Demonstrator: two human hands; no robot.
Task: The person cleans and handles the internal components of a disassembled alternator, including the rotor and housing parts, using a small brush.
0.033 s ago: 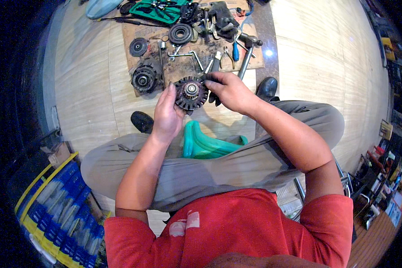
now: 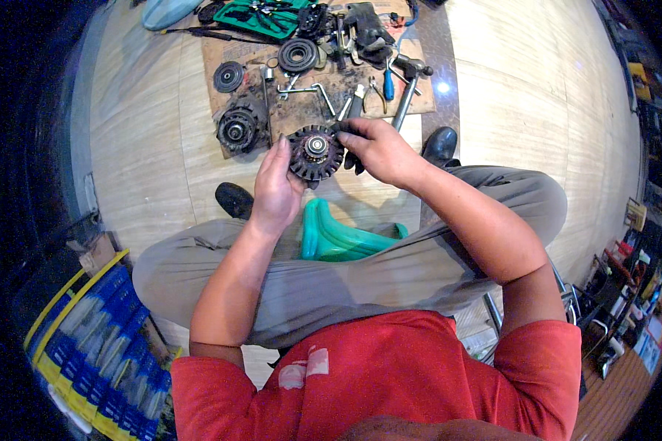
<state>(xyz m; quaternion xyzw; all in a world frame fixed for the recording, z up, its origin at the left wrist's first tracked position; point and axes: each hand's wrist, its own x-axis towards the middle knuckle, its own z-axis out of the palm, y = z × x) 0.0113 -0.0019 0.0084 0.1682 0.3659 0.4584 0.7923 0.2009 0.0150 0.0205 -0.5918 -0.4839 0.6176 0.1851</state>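
Note:
Between my hands, above the floor, is a dark round finned rotor [image 2: 315, 153] with a bright shaft end and bearing at its centre. My left hand [image 2: 277, 184] is closed round its left side, thumb up along the rim, the other fingers hidden beneath. My right hand [image 2: 375, 147] pinches the upper right edge with thumb and forefinger; its other fingers are blackened and curl below. Whether a smaller piece sits in that pinch cannot be made out. A similar dark round housing part [image 2: 237, 129] stands on the cardboard to the left.
Stained cardboard [image 2: 301, 110] bears a pulley [image 2: 297, 56], a smaller disc [image 2: 229, 76], a hammer [image 2: 404, 92], pliers [image 2: 378, 94], a blue-handled screwdriver [image 2: 388, 84] and a bent wrench [image 2: 316, 91]. Behind lies a green tool tray [image 2: 232, 16]. A green plastic stool [image 2: 346, 239] stands between my legs.

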